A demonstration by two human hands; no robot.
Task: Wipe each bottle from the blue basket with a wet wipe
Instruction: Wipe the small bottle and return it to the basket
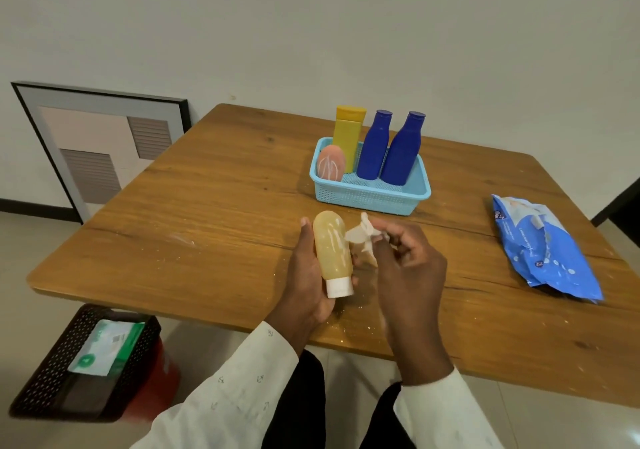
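My left hand [306, 275] grips a translucent amber bottle [331, 248] with a white cap, cap end pointing toward me, above the wooden table [207, 206]. My right hand [408, 261] pinches a crumpled white wet wipe [363, 241] right beside the bottle's right side. Behind them stands the light blue basket [370, 194]. It holds a yellow bottle [347, 137], two dark blue bottles [374, 144] [403, 151] and a small peach bottle [330, 163] at its left end.
A blue wet-wipe pack [543, 248] lies on the table's right side. A black perforated crate [79, 362] with a green-white packet sits on a red stool to the lower left. A framed panel [100, 151] leans on the wall behind.
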